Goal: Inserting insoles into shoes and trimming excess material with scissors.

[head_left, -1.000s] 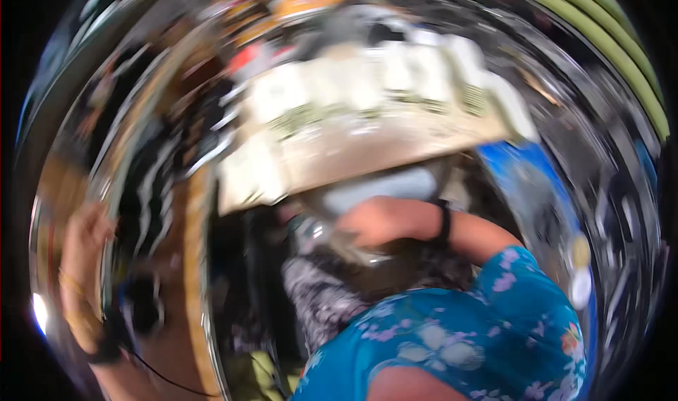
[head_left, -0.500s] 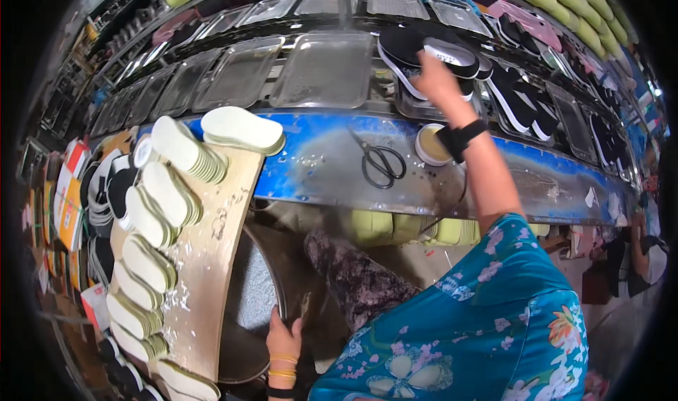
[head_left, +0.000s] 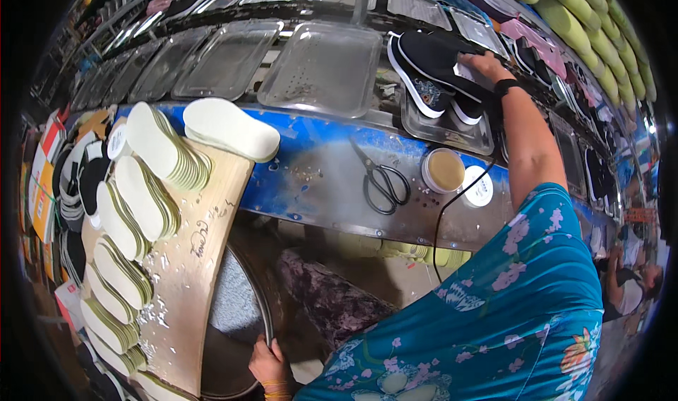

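My right hand [head_left: 486, 65] reaches up over the blue workbench [head_left: 296, 182] and rests on a black shoe with a white sole [head_left: 431, 68], lying in a metal tray [head_left: 452, 134]; the fingers lie on the shoe's heel end. A black band sits on that wrist. My left hand [head_left: 266, 362] is low at the bottom edge, its fingers curled over the dark rim of a round grey basin [head_left: 236, 306]. Between the hands, on the bench, lie black scissors [head_left: 383, 182], a round open tin [head_left: 443, 170] and its white lid [head_left: 479, 186].
A wooden board [head_left: 194, 260] at the left carries stacks of white insoles [head_left: 152, 168]. Empty metal trays [head_left: 321, 66] line the conveyor behind the bench. More shoes lie in trays to the right. Another person [head_left: 632, 281] stands at the far right edge.
The view steadied from heavy blur. My right hand went from below the bench up to the shoe in the tray; my left hand now grips the basin rim at the bottom.
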Demonstrator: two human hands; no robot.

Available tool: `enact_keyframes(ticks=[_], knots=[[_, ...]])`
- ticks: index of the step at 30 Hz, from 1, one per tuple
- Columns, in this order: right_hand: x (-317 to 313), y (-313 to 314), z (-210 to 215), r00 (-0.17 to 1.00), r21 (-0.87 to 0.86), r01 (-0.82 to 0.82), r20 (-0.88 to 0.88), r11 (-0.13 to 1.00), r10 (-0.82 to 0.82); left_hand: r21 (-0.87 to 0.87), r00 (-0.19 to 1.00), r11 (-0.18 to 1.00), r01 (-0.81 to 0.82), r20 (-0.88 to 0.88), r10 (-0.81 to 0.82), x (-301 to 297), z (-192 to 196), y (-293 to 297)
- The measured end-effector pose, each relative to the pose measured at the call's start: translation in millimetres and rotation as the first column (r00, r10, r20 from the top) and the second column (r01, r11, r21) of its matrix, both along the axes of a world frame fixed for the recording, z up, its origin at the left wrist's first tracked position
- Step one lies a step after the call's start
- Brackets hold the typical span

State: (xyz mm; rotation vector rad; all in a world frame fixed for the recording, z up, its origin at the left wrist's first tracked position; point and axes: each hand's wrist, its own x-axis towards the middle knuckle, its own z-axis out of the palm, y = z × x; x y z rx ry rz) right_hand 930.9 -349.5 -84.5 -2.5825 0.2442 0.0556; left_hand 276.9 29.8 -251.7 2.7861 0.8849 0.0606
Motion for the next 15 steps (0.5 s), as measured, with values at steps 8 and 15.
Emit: enact_keyframes(ticks=[8, 15], knots=[[44.6, -27.7, -40.7, 0.920, 0.258, -0.360, 0.256, 0.897, 0.296, -0.021, 1.000, 0.999, -0.030, -0.008, 0.030, 12.2, 7.5, 2.4], [120.4, -12.3, -47.4, 0.738, 0.074, -0.638, 0.344, 0.766, 0.581, -0.029, 0.994, 0.995, -0.100, 0.031, 0.101, -1.1, 7.1, 1.5]])
